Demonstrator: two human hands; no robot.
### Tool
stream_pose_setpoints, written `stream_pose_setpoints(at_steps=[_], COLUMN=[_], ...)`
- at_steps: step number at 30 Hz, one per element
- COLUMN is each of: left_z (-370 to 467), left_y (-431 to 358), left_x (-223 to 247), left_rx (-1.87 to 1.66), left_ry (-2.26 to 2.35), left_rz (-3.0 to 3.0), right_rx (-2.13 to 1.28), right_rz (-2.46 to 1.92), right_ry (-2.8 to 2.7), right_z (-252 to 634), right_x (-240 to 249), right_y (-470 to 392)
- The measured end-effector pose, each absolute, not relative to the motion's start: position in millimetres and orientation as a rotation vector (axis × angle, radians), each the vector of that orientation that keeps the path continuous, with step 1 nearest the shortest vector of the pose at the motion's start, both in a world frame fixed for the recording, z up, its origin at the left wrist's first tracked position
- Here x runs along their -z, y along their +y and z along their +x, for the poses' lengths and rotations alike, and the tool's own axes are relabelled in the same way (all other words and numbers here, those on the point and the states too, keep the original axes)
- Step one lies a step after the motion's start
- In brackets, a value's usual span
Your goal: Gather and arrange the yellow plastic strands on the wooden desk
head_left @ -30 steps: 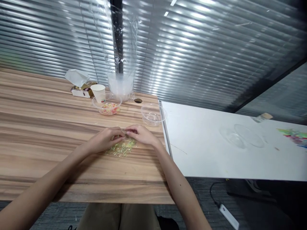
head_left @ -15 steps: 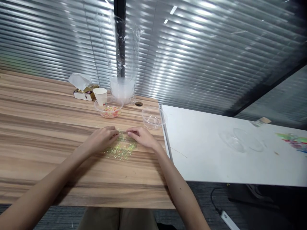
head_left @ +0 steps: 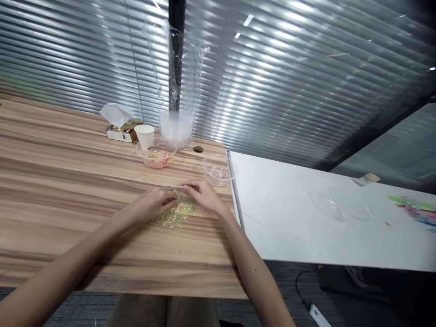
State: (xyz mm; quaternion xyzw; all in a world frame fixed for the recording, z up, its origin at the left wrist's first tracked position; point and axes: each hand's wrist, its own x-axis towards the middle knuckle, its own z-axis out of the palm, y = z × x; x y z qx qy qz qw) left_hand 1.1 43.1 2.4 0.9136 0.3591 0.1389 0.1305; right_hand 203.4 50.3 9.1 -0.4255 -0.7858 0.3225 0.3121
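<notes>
A pile of shiny yellow-green shreds [head_left: 174,217] lies on the wooden table, glinting like thin clear plastic. My left hand [head_left: 157,203] reaches over its upper left side, thumb and fingers pressed together. Just to the right, my right hand [head_left: 203,194] has thumb and forefinger pinched at the pile's upper right edge. Whatever is between the fingertips of either hand is too small to make out. Behind the hands, a clear bowl [head_left: 220,180] and another clear bowl with red, orange and yellow bits [head_left: 158,160] stand on the table.
A paper cup [head_left: 145,137] stands at the bowl of bits, beside a tissue box [head_left: 121,133]. Stacked clear containers in a plastic bag [head_left: 177,129] stand by the blinds. Clear lids [head_left: 350,204] and colourful strips [head_left: 413,209] lie on the white table [head_left: 279,195].
My left hand has moved right, closer to my right hand, and covers more of the upper left of the pile. My right hand stays nearly in place. The view has shifted slightly.
</notes>
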Motion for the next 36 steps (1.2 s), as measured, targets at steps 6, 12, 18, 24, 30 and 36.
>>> stream_pose_setpoints(at_steps=[6,12,18,24,30,36], left_z=[9,2,-18,-19,-20,-22], left_y=[35,40,56,57,57,58], left_x=[-1,-6,-4,5,8,11], left_rx=[-0.46,-0.499,-0.341,-0.307,-0.346,-0.418], left_ry=[0.925,1.12,1.477,1.54,1.497,1.451], left_rz=[2.633,2.74,2.885,2.805,2.764,2.747], right_rx=[-0.845,-0.84,-0.875,-0.849,-0.87,-0.863], right_rz=[-1.119,-1.104,-1.108,-1.112,-1.124,-1.142], right_ry=[-2.062,-2.037,-2.01,-2.011,-2.006,-2.026], right_z=[203,204,205,205,206,206], right_x=[-9,-3,4,5,4,1], right_y=[50,53,55,56,57,55])
